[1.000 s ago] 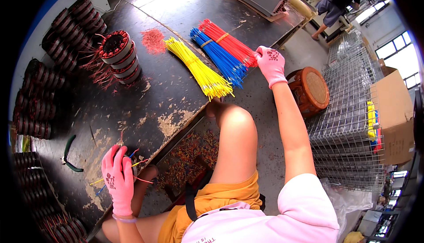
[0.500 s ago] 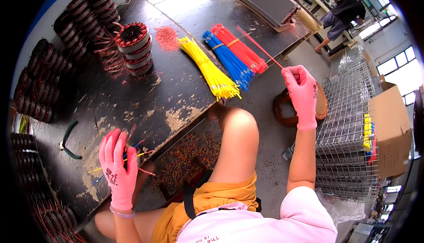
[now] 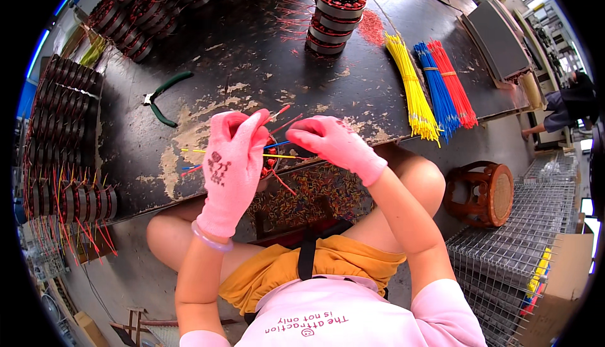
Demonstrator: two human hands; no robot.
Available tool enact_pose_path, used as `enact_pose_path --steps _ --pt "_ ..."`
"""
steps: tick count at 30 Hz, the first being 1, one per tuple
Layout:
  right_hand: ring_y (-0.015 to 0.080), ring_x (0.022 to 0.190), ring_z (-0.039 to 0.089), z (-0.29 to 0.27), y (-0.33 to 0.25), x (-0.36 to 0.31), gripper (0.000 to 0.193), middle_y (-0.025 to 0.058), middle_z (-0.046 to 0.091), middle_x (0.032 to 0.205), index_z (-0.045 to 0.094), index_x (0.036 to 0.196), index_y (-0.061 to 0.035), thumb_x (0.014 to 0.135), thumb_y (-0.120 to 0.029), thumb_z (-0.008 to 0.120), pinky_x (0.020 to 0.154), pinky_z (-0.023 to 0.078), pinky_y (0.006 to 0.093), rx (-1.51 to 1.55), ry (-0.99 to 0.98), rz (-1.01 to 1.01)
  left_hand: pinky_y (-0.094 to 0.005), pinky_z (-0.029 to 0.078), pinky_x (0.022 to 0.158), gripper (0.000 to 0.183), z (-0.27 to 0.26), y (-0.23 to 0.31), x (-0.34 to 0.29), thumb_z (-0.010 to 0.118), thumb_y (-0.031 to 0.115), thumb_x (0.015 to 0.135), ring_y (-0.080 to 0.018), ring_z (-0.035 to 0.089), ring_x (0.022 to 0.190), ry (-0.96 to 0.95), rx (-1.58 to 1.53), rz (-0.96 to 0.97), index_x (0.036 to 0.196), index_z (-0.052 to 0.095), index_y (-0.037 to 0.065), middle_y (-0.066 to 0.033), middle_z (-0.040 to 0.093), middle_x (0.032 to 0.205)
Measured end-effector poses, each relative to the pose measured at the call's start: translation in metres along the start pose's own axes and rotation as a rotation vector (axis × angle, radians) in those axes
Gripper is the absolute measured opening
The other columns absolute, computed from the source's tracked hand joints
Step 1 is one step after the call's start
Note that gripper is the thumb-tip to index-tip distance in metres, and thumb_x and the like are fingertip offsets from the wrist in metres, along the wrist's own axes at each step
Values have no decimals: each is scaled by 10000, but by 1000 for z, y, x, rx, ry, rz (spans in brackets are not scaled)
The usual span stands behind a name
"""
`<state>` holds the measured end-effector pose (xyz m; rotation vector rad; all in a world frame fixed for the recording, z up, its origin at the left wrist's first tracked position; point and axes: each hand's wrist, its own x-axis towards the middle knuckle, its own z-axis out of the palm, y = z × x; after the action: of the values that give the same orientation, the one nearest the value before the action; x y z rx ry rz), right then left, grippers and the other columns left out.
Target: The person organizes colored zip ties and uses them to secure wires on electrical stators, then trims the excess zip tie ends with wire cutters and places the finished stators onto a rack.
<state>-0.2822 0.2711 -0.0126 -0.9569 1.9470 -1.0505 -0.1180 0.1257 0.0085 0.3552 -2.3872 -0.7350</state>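
Note:
Both of my hands wear pink gloves and meet above the table's front edge. My left hand (image 3: 234, 164) is closed, its thumb and fingers pinching a short red wire end (image 3: 281, 110) that sticks out past the fingertips. Fingers pressed together, my right hand (image 3: 334, 144) pinches a thin red strand (image 3: 287, 124) close beside it. Below and between the hands is a small wound stator (image 3: 270, 165), mostly hidden by the left hand. Yellow (image 3: 283, 156), blue and red leads spread out from it.
Green-handled cutters (image 3: 169, 98) lie left on the dark worn table (image 3: 246, 51). Stacked stators (image 3: 337, 18) stand at the back, more along the left. Yellow (image 3: 413, 88), blue (image 3: 436, 92) and red (image 3: 452, 85) bundles lie right. A wooden stool (image 3: 482, 194) and wire cage (image 3: 504, 255) stand beyond.
My right hand has come left from beyond the red bundle, bringing a red strand to my left hand. The view has turned left. The left fingers, earlier loosely curled, now pinch.

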Motion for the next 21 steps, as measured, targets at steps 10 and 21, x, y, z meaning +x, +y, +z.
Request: enact_pose_path --steps 10,21 --pt "63 724 600 26 7 8 137 19 668 898 731 1028 3 928 -85 699 639 492 234 125 219 -155 -392 538 711 230 34 -20 -5 671 91 945 -299 677 878 -32 -92 -147 1174 673 113 -96 612 1013" --pt "305 886 674 11 -7 -6 109 105 707 953 678 998 -52 889 -54 680 758 536 376 -66 273 -390 -409 545 748 141 11 -18 8 694 113 895 -313 661 916 -288 16 18 1036 687 113 -95 596 1023"
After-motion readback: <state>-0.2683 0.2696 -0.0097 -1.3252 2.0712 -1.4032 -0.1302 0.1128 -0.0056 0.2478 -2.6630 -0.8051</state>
